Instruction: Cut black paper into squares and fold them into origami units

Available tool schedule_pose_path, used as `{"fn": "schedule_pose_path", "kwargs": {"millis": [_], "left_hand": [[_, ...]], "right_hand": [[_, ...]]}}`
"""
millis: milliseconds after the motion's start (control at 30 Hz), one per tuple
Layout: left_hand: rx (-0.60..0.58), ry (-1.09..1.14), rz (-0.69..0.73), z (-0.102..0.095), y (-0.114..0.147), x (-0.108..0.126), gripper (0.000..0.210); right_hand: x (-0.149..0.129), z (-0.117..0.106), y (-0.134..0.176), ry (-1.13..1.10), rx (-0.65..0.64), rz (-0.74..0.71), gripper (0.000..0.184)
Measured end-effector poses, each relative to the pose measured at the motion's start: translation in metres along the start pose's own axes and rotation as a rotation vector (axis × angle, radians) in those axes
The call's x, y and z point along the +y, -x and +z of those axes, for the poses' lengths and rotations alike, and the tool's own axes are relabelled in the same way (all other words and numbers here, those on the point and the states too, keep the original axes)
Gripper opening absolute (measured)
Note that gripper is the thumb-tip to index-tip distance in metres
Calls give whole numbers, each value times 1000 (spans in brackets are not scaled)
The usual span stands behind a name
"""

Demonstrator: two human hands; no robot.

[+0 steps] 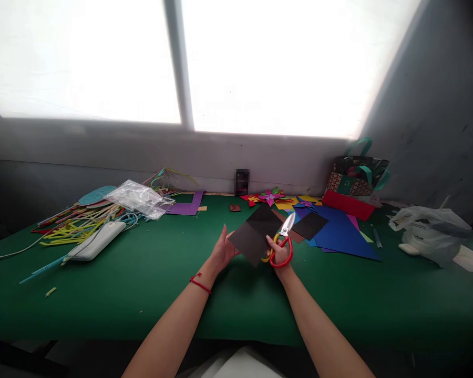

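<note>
A sheet of black paper [252, 239], creased across its middle, is held up over the table in front of me. My left hand [223, 252] is closed on its left edge, the fingers partly hidden behind the sheet. Scissors [288, 224] with one red and one yellow handle are in my right hand [280, 255], blades pointing up and away. My right thumb lies close to the sheet's right edge; whether it pinches the paper, I cannot tell. A smaller black paper piece [310, 226] lies just beyond the scissors, on blue sheets [345, 236].
Folded paper flowers [271, 197] lie at the back, near a dark upright phone-like object [242, 181]. Left are a white power strip [98, 240], coloured pipe cleaners and a clear plastic bag [136, 198]. Right are a patterned bag [352, 178], a red packet [349, 205] and a plastic bag [433, 231].
</note>
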State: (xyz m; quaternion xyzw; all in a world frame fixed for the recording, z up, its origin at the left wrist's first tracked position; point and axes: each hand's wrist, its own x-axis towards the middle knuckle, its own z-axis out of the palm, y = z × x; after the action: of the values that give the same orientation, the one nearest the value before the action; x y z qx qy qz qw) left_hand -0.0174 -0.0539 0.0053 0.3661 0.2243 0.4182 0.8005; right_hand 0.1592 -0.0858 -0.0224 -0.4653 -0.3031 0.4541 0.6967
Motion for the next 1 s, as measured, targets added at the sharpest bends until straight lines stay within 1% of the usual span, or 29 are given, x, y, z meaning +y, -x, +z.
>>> {"fn": "schedule_pose_path", "kwargs": {"millis": [67, 167, 267, 533, 633, 700, 800, 900, 1000], "left_hand": [[-71, -60, -6, 5, 3, 0, 55], [-177, -197, -31, 10, 6, -4, 43], [-203, -274, -51, 11, 7, -8, 45], [-31, -394, 12, 0, -5, -16, 39], [6, -426, 48, -3, -8, -17, 41], [64, -452, 73, -6, -10, -15, 42], [176, -507, 161, -9, -12, -3, 40], [219, -626, 279, -9, -8, 19, 31], [247, -726, 384, -3, 1, 46, 24]], "right_hand": [[0, -3, -2, 12, 109, -67, 30], [-3, -6, -3, -6, 259, -128, 31], [-4, -7, -4, -22, 296, -133, 31], [-1, -3, -2, 79, 196, -189, 32], [-4, 1, 2, 89, 116, -183, 31], [-6, 3, 5, 68, 56, -173, 29], [-10, 5, 8, 25, -8, -168, 29], [-16, 8, 12, 20, -42, -146, 32], [-21, 14, 19, -38, -105, -44, 35]]}}
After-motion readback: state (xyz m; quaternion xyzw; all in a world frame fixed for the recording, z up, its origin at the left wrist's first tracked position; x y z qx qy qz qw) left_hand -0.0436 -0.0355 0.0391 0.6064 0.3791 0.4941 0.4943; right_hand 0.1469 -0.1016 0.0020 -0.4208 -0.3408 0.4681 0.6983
